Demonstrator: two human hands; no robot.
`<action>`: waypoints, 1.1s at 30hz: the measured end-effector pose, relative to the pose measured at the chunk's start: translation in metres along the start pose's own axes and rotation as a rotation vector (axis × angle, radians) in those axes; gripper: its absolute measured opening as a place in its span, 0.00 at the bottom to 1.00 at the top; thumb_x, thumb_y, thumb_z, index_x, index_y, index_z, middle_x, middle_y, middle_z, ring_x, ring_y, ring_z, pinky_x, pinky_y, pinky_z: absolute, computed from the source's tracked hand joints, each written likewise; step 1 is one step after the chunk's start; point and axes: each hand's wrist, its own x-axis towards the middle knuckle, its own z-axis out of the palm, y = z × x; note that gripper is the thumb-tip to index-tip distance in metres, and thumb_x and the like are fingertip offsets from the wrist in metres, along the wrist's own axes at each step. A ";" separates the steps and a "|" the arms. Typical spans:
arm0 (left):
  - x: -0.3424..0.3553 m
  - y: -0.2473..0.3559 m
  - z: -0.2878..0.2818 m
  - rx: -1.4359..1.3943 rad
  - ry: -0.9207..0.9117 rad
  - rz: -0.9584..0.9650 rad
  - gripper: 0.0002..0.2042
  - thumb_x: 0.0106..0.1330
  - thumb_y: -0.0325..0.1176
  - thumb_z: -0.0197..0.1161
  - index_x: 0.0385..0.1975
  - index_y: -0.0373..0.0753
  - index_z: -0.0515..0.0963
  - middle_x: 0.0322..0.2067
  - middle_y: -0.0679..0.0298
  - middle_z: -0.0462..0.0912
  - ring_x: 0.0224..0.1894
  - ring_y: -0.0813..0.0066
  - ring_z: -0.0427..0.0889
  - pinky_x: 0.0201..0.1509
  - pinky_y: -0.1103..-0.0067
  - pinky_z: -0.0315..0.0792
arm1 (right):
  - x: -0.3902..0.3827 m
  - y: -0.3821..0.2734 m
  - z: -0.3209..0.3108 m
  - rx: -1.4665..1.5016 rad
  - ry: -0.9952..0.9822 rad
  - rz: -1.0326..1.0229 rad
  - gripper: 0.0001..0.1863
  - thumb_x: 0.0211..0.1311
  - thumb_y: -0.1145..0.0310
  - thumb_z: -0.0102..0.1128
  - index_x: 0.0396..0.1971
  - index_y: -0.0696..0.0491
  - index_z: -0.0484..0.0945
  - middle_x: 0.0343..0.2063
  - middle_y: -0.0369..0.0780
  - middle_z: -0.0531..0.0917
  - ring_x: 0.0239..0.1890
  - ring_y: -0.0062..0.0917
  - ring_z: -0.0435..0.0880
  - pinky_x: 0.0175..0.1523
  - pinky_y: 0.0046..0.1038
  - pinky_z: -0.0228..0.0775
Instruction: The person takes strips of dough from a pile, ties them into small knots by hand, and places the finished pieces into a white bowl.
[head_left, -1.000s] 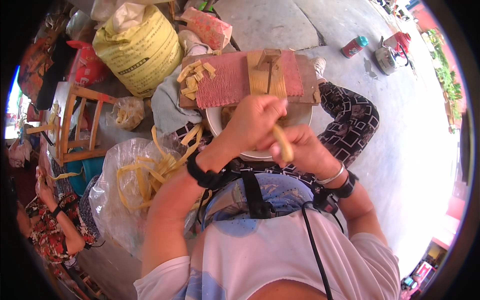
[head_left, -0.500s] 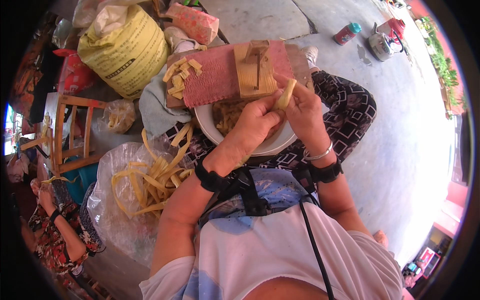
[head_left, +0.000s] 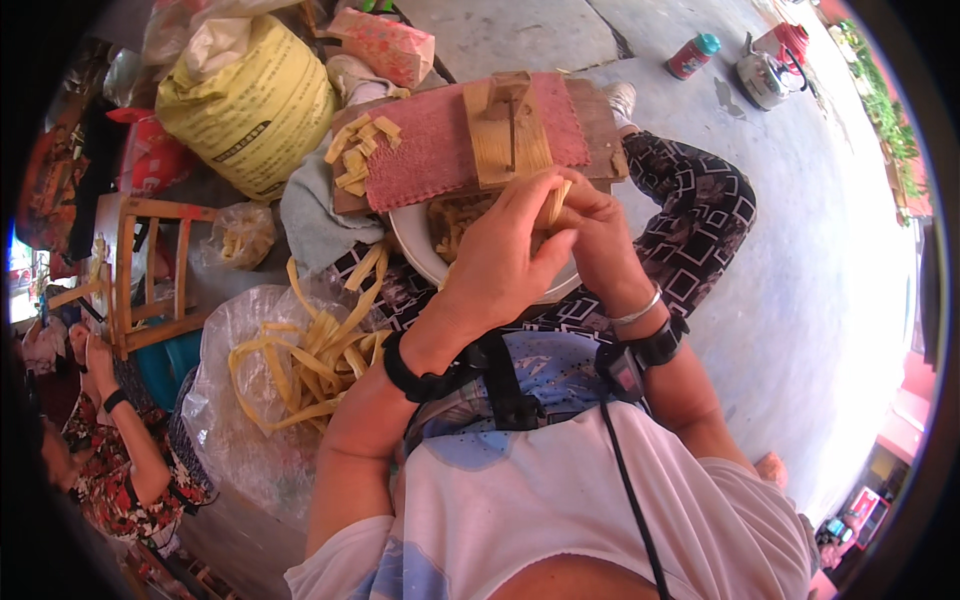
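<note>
My left hand (head_left: 510, 255) and right hand (head_left: 602, 240) meet round a folded pale-yellow strip (head_left: 555, 205), fingers curled on it, just below a board (head_left: 605, 140) over a white bowl (head_left: 405, 235) of yellow pieces. The board bears a pink textured mat (head_left: 410, 175), a wooden block (head_left: 485, 145) with a narrow dark bar on it, and small cut yellow pieces (head_left: 360, 150) at left. Long yellow strips (head_left: 290, 370) lie loose on clear plastic (head_left: 220, 400) left of my left forearm. The ends of my fingers are partly hidden.
A yellow sack (head_left: 240, 115) stands upper left, a wooden chair (head_left: 180, 270) and small bag (head_left: 240, 235) below it. A co-worker (head_left: 140, 460) works at far left. A teal-lidded bottle (head_left: 690, 58), kettle (head_left: 762, 80) and red flask (head_left: 785, 42) stand upper right. My patterned legs (head_left: 700, 230) flank the bowl.
The yellow piece has gone from hanging low between my hands to standing higher near the board. My left hand has risen over it, hiding more of it. The board appears higher in view.
</note>
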 end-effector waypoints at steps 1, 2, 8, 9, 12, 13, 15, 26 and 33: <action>0.004 0.002 0.001 0.126 -0.005 0.001 0.10 0.63 0.27 0.59 0.44 0.35 0.76 0.38 0.57 0.82 0.40 0.59 0.79 0.44 0.71 0.72 | 0.002 0.004 -0.001 0.001 -0.002 -0.002 0.06 0.59 0.75 0.62 0.31 0.62 0.82 0.46 0.38 0.77 0.47 0.21 0.76 0.51 0.25 0.70; 0.007 0.002 0.002 0.252 -0.011 0.002 0.09 0.64 0.27 0.59 0.42 0.35 0.75 0.35 0.57 0.81 0.38 0.60 0.79 0.42 0.71 0.73 | 0.005 0.007 -0.002 -0.132 0.050 -0.132 0.05 0.57 0.76 0.62 0.30 0.63 0.82 0.47 0.38 0.76 0.47 0.21 0.76 0.51 0.24 0.70; 0.004 -0.032 -0.003 -0.245 0.046 -0.454 0.06 0.69 0.33 0.53 0.36 0.37 0.74 0.24 0.61 0.76 0.22 0.68 0.74 0.23 0.75 0.66 | 0.002 0.001 0.001 -0.843 0.195 -0.652 0.10 0.43 0.79 0.68 0.29 0.53 0.83 0.44 0.43 0.77 0.46 0.35 0.75 0.52 0.31 0.68; 0.000 -0.033 -0.005 -0.613 -0.009 -0.834 0.08 0.71 0.34 0.52 0.36 0.37 0.75 0.22 0.65 0.75 0.17 0.77 0.69 0.19 0.80 0.61 | 0.004 0.001 0.001 -0.840 0.195 -0.650 0.10 0.43 0.79 0.68 0.29 0.53 0.83 0.44 0.43 0.77 0.46 0.35 0.75 0.52 0.31 0.68; -0.021 -0.009 -0.022 -0.742 -0.131 -1.026 0.12 0.73 0.38 0.48 0.37 0.37 0.75 0.21 0.72 0.70 0.16 0.89 0.58 0.18 0.88 0.50 | 0.004 0.000 -0.006 -0.961 0.114 -0.773 0.10 0.42 0.79 0.68 0.29 0.53 0.83 0.42 0.42 0.78 0.45 0.37 0.75 0.51 0.33 0.68; -0.028 -0.010 -0.034 -0.740 -0.281 -1.102 0.13 0.73 0.39 0.47 0.38 0.37 0.75 0.20 0.73 0.69 0.16 0.89 0.58 0.18 0.88 0.50 | 0.002 0.003 -0.009 -0.900 0.113 -0.683 0.11 0.42 0.79 0.68 0.29 0.53 0.84 0.44 0.42 0.78 0.47 0.37 0.75 0.53 0.33 0.68; -0.037 -0.018 -0.048 -0.622 -0.278 -1.063 0.10 0.72 0.36 0.49 0.36 0.38 0.75 0.19 0.67 0.72 0.16 0.78 0.66 0.18 0.82 0.58 | -0.003 0.004 -0.012 -0.835 0.107 -0.589 0.11 0.42 0.79 0.69 0.30 0.54 0.84 0.45 0.42 0.78 0.48 0.37 0.75 0.54 0.32 0.68; -0.016 0.003 -0.041 0.498 -0.276 0.046 0.05 0.64 0.29 0.57 0.30 0.34 0.74 0.28 0.53 0.78 0.31 0.47 0.78 0.32 0.65 0.71 | 0.003 -0.058 0.006 -1.197 -0.587 -0.485 0.10 0.47 0.70 0.65 0.32 0.55 0.78 0.25 0.42 0.81 0.34 0.40 0.81 0.41 0.38 0.71; -0.006 0.006 -0.049 0.276 -0.354 -0.106 0.07 0.66 0.31 0.58 0.29 0.35 0.73 0.22 0.51 0.73 0.27 0.48 0.75 0.29 0.68 0.68 | 0.000 -0.084 -0.016 -1.247 -0.475 -0.325 0.10 0.50 0.76 0.63 0.35 0.59 0.78 0.26 0.47 0.81 0.30 0.42 0.82 0.34 0.33 0.74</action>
